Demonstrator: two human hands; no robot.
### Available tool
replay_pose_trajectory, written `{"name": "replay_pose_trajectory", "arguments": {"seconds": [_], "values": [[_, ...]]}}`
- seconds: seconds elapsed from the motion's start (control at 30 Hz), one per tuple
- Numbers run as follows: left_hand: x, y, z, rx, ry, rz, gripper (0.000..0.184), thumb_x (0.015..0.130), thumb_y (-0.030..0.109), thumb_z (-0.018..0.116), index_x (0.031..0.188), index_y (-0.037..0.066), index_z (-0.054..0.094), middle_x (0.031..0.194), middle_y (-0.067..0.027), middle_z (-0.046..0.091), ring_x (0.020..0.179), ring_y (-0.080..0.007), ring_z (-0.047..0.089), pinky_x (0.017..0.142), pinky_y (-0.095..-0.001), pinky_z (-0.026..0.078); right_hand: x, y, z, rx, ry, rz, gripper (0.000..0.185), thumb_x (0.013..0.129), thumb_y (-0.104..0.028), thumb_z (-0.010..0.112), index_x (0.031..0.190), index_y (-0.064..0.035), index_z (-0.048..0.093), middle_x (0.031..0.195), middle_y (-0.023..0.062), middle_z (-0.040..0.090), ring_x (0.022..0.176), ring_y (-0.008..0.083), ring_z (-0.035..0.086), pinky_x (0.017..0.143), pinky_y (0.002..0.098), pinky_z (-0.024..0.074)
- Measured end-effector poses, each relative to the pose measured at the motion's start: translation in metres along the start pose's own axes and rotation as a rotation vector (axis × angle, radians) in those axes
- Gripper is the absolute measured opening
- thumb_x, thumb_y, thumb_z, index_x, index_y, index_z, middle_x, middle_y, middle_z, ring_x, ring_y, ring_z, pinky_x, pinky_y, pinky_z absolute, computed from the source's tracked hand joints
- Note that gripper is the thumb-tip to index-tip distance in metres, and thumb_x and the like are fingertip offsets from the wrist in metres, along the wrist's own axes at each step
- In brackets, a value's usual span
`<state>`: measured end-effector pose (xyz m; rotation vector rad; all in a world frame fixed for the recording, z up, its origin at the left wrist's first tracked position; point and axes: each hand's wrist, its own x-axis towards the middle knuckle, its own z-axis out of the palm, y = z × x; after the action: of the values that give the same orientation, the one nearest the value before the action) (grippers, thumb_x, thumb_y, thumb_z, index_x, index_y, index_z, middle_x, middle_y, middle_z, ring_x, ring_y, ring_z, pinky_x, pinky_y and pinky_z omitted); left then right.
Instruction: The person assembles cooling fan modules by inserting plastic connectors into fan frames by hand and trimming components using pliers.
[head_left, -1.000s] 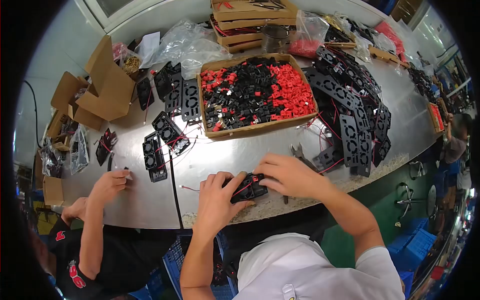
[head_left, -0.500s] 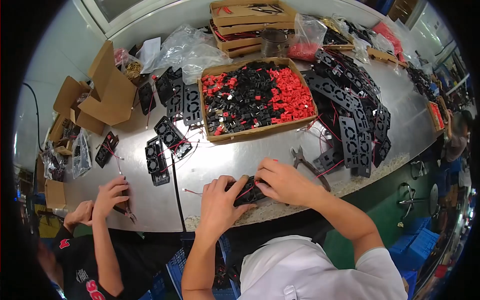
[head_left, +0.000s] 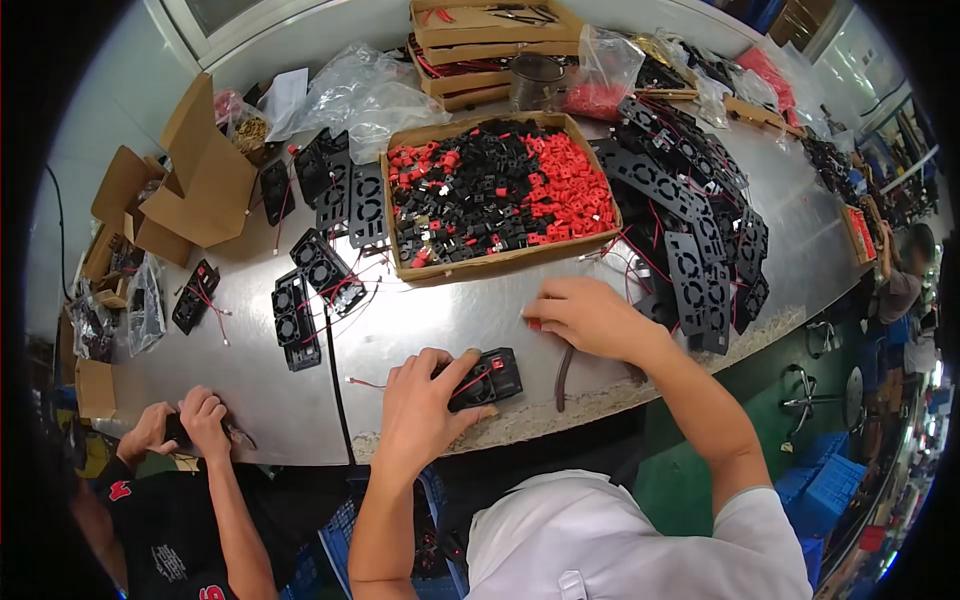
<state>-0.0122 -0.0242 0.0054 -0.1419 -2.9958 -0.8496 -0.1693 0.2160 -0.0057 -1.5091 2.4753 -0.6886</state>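
My left hand (head_left: 425, 405) grips a black fan unit (head_left: 508, 374) lying flat near the table's front edge, thumb and fingers on its left part. A red wire and a small red piece show on top of the unit, and a thin lead with a white plug (head_left: 350, 380) sticks out to the left. To the right, my right hand (head_left: 588, 315) is closed, with a small red plastic piece (head_left: 534, 324) at its fingertips. Beneath that hand lie pliers (head_left: 563, 382); their handles show, while the hand hides the jaws.
Behind my hands stands a cardboard tray (head_left: 470, 268) full of red and black plastic parts. Black fan panels (head_left: 690, 285) are heaped at right, more fan units (head_left: 296, 318) at left. A co-worker's hands (head_left: 200, 425) work at the left, near an open carton (head_left: 205, 190).
My right hand has left the fan unit and moved right, over the pliers. The left hand still holds the unit, now more exposed. The co-worker's hands have come closer together.
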Motion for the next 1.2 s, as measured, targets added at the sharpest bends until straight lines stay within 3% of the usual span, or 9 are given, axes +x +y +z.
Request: {"name": "replay_pose_trajectory", "arguments": {"seconds": [0.13,0.3,0.73,0.83,0.93,1.03,1.2], "values": [[0.000,0.000,-0.001,0.002,-0.005,0.004,0.070,0.063,0.033,0.091,0.126,0.015,0.069,0.103,-0.0089,0.063,0.095,-0.0304,0.061,0.084,-0.0423,0.047,0.006,0.006,0.008,0.023,0.043,-0.007,0.017,0.088,-0.017,0.071,0.099,-0.0032,0.067,0.097,0.0123,0.063,0.092,0.0352,0.063,0.079,0.0448,0.0512],[-0.002,0.000,0.000,-0.003,0.003,-0.005,0.070,0.063,0.033,0.091,0.127,0.015,0.068,0.104,-0.0087,0.063,0.096,-0.0306,0.061,0.084,-0.0434,0.047,0.005,-0.047,0.011,0.262,0.089,0.047,0.017,0.090,-0.018,0.070,0.097,-0.0020,0.067,0.093,0.0140,0.064,0.089,0.0351,0.064,0.079,0.0445,0.0513],[-0.003,-0.004,0.002,-0.007,0.006,0.011,0.069,0.063,0.032,0.092,0.125,0.015,0.069,0.104,-0.0081,0.063,0.096,-0.0304,0.061,0.085,-0.0432,0.047,0.008,-0.064,0.030,-0.011,0.064,-0.021,0.019,0.091,-0.019,0.069,0.098,-0.0020,0.066,0.093,0.0118,0.061,0.086,0.0335,0.064,0.076,0.0446,0.0523],[-0.001,-0.001,-0.001,-0.010,-0.006,-0.002,0.069,0.063,0.031,0.092,0.126,0.015,0.069,0.104,-0.0084,0.063,0.096,-0.0303,0.061,0.085,-0.0429,0.046,0.007,-0.065,0.024,0.126,-0.036,0.094,0.022,0.092,-0.019,0.066,0.108,-0.0023,0.065,0.102,0.0149,0.063,0.093,0.0348,0.065,0.082,0.0458,0.0525],[-0.002,-0.002,0.001,-0.015,-0.014,-0.005,0.069,0.063,0.032,0.091,0.127,0.016,0.069,0.105,-0.0085,0.064,0.097,-0.0301,0.061,0.085,-0.0426,0.046,-0.008,-0.049,-0.005,0.200,-0.067,0.096,0.040,0.089,-0.013,0.068,0.128,-0.0050,0.059,0.116,0.0163,0.064,0.101,0.0388,0.065,0.086,0.0472,0.0523],[-0.002,-0.001,-0.001,-0.013,-0.008,0.000,0.069,0.064,0.033,0.091,0.127,0.015,0.069,0.105,-0.0085,0.064,0.096,-0.0298,0.061,0.085,-0.0424,0.046,-0.038,-0.026,-0.033,-0.312,-0.101,0.007,0.061,0.088,-0.014,0.067,0.146,-0.0137,0.047,0.141,0.0159,0.054,0.122,0.0383,0.058,0.098,0.0477,0.0496],[0.001,0.002,-0.003,0.002,-0.010,0.016,0.068,0.064,0.034,0.091,0.126,0.015,0.069,0.104,-0.0085,0.064,0.095,-0.0296,0.061,0.085,-0.0419,0.046,-0.065,-0.028,-0.033,-0.633,-0.289,-0.134,0.067,0.087,-0.021,0.069,0.150,-0.0261,0.046,0.154,0.0094,0.044,0.137,0.0302,0.047,0.107,0.0516,0.0426]]}}
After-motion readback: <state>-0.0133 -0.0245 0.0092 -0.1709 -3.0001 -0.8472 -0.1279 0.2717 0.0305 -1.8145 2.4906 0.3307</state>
